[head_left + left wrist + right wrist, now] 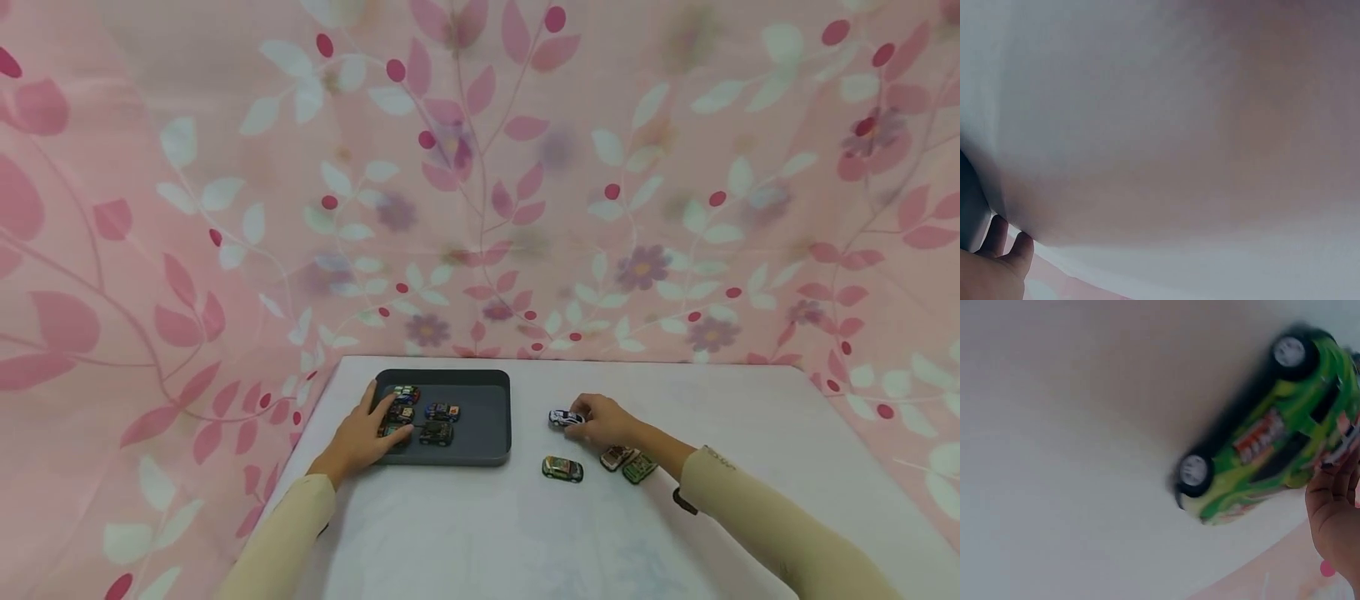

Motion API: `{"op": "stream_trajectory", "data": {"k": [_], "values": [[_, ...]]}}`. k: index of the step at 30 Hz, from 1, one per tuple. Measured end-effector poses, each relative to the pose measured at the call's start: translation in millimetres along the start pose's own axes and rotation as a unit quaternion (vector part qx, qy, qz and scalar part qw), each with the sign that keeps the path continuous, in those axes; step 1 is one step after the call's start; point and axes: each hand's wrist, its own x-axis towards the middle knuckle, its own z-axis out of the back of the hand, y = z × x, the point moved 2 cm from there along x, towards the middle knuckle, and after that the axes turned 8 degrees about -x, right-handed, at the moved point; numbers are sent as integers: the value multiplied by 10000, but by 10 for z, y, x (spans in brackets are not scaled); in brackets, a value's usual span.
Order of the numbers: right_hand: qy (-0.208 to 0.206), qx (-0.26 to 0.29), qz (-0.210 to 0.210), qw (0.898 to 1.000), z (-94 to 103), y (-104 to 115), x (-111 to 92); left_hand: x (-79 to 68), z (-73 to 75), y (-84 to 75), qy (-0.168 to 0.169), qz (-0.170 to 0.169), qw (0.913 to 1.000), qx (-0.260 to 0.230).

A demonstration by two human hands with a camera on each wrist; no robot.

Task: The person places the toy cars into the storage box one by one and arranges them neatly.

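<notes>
White car point(561, 417) is held over or on the table point(450, 542), to the right of the tray point(483, 433); contact with the cloth cannot be told. Its right end is pinched between thumb and fingers of the right hand point(606, 422), which is otherwise bent and nearly closed. Black markings are seen on the car.

Yellow-green car point(562, 469) is placed nearer the camera, just below the white car, untouched; in the right wrist view a green car is shown large and blurred, with two wheels visible. Brown car point(616, 457) and green car point(640, 468) are set side by side near the right forearm.

Left hand point(360, 437) is laid across the tray's left edge, fingers spread, nothing seen gripped. Three cars point(402, 413) are partly covered by it; whether they are touched cannot be told. Blue car point(443, 412) and tank point(436, 432) are seen further in, the tank's barrel pointed at the thumb. In the left wrist view only fingertips are caught.

Table is covered in white, backed by pink floral cloth point(480, 208).
</notes>
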Motion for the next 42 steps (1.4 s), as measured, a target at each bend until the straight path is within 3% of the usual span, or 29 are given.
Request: {"op": "stream_trajectory", "data": {"k": [7,16,26,29,34,42], "values": [[-579,284,-7,9979,7,179,309,-13,-11,36,-44,104,9999,-15],[-976,449,331,9937,-115,712,683,-29,-24,68,-17,231,9997,-9],[-704,1325,211,9885,-483,1159,1022,-73,18,45,32,122,9999,-45],[-778,959,304,9919,-555,1242,1109,-58,19,3,38,108,9999,-67],[-801,-185,950,9921,-666,1440,1201,-15,-1,37,-12,131,9999,33],[-1145,-506,1116,9858,-723,1500,1286,65,-2,23,-35,90,9999,94]]}}
